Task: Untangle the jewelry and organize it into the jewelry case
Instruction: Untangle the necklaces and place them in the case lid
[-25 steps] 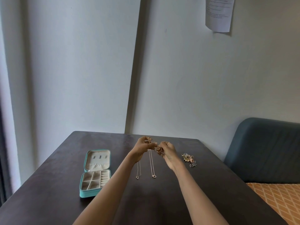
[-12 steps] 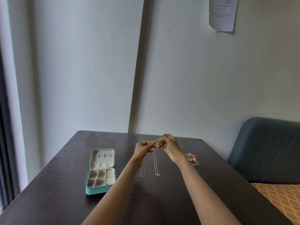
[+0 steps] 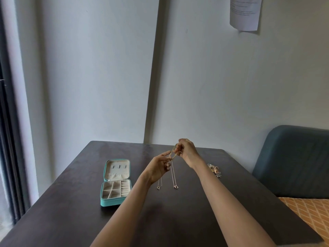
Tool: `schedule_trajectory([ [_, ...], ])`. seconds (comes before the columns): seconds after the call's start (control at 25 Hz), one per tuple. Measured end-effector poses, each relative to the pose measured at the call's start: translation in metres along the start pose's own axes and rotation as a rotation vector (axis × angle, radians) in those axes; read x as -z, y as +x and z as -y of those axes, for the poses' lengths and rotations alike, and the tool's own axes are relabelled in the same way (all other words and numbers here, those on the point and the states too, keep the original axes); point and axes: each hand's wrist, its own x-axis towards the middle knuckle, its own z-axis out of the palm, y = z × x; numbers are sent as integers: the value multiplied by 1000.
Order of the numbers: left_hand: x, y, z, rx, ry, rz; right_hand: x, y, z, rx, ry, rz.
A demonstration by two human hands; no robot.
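Thin gold necklace chains (image 3: 173, 172) hang tangled between my two hands above the dark table (image 3: 71, 202). My left hand (image 3: 159, 166) pinches the chains at the knot. Higher and just to the right, my right hand (image 3: 187, 151) pinches the upper strands. Two small pendants, one (image 3: 158, 187) on the left and one (image 3: 175, 187) on the right, dangle down to the tabletop. The teal jewelry case (image 3: 116, 182) lies open at the left, with cream compartments in its base and its lid laid back.
A small heap of other jewelry (image 3: 214, 170) lies on the table right of my right forearm. A blue chair back (image 3: 292, 163) stands past the table's right edge, above an orange patterned surface (image 3: 309, 214). The wall is close behind the table.
My right hand has risen and drawn away from my left, stretching the chains between them. The camera view has shifted slightly.
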Motion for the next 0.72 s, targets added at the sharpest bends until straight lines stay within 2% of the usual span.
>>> schedule_trajectory([
  [0.16,-3,-5,-5,-117,82,-8,-10,-2,14,-44,-146,99],
  [0.4,5,-7,-17,-203,416,-111,-21,-3,8,-83,-285,140],
  [0.56,5,-5,-18,-211,410,-183,-24,0,7,-59,-316,96],
  [0.72,2,-5,-13,-150,410,-116,-24,6,9,-40,-235,39],
])
